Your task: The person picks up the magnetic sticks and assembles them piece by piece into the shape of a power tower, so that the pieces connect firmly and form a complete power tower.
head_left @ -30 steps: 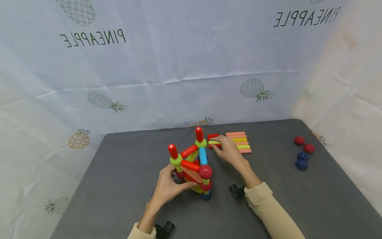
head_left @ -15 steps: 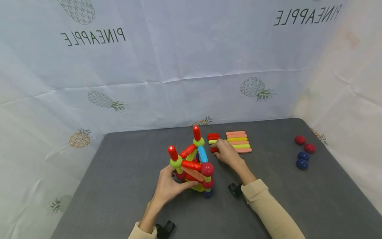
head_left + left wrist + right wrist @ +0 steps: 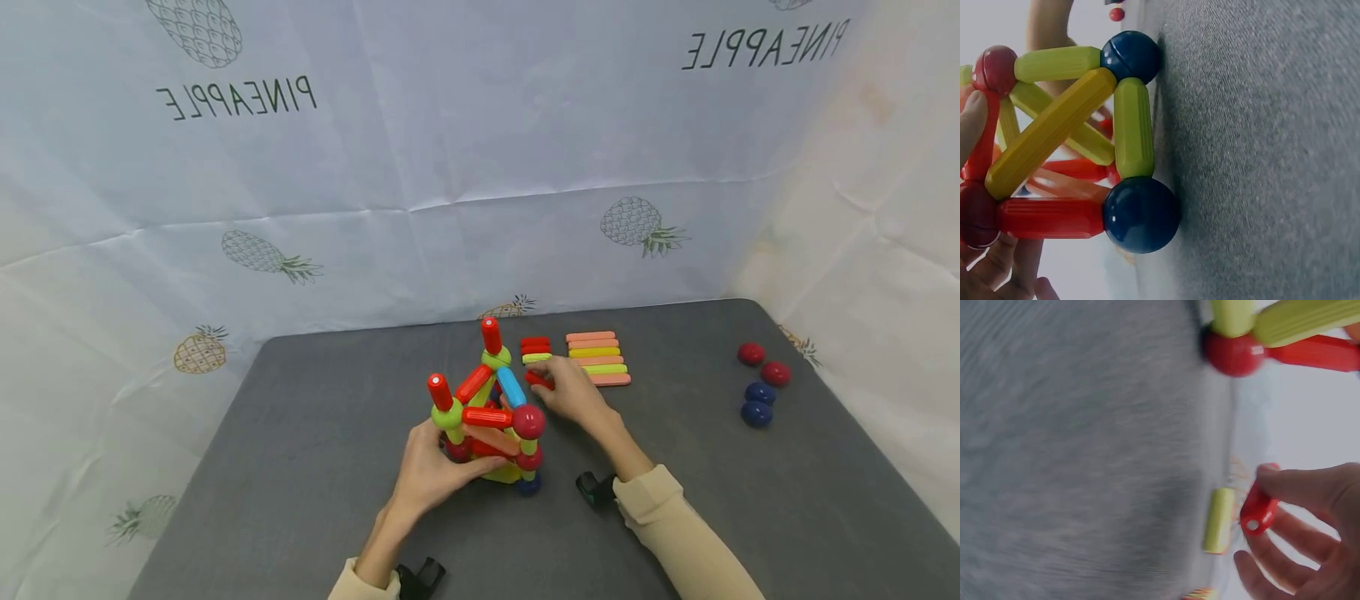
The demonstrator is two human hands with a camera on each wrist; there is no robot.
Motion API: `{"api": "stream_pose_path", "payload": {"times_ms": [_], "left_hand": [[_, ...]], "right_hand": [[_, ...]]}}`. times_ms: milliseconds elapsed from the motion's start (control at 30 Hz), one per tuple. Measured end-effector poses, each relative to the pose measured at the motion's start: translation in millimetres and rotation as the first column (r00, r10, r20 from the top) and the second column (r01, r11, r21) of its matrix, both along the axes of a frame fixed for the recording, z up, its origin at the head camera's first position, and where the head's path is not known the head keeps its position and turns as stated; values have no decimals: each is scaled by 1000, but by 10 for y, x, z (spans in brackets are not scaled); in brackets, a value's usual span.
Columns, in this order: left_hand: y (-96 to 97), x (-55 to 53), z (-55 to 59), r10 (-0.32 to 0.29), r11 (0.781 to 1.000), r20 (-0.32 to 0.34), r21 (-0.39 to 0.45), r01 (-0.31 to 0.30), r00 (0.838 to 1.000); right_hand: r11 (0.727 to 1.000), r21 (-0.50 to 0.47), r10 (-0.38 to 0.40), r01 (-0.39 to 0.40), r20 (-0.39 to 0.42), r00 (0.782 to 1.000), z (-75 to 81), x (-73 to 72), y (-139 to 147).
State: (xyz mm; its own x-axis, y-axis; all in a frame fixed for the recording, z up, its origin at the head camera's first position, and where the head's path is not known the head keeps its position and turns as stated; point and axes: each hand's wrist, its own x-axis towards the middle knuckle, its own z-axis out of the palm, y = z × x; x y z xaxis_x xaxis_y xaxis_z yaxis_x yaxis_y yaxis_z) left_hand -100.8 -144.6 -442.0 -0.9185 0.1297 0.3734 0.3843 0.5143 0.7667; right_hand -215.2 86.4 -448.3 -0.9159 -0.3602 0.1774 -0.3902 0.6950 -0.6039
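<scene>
My left hand grips the near side of a magnetic ball-and-stick frame, thumb across its front. Two red sticks stand up from green balls on its top. In the left wrist view a yellow stick runs diagonally across one face, and dark blue balls form its base, low at the table. To the frame's right, my right hand pinches a short red magnetic stick between thumb and fingers. One pale end of that stick faces the right wrist camera.
Short red and light green sticks lie just beyond my right hand. Longer orange, yellow and green sticks lie in a row beside them. Red balls and blue balls rest toward the grey table's right edge. A cloth hangs behind.
My right hand has closed on the short red stick and drawn it slightly nearer, away from the other short sticks. The frame has turned a little, its front corner shifting right in my left hand.
</scene>
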Motion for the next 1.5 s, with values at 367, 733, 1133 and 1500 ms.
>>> {"api": "stream_pose_path", "payload": {"times_ms": [367,733,1133,1500], "left_hand": [[104,-2,9,74,997,15,-9,-74,997],[112,13,-34,61,998,41,15,-62,997],[101,24,-27,55,999,30,-7,-54,998],[107,21,-51,50,999,31,-7,-50,998]], "right_hand": [[856,-517,-61,-20,-139,988,629,350,77],[702,-666,43,-251,-313,949,957,853,95],[671,-641,140,-373,-384,913,931,1017,95],[717,-604,110,-350,-398,911,887,1031,213]]}}
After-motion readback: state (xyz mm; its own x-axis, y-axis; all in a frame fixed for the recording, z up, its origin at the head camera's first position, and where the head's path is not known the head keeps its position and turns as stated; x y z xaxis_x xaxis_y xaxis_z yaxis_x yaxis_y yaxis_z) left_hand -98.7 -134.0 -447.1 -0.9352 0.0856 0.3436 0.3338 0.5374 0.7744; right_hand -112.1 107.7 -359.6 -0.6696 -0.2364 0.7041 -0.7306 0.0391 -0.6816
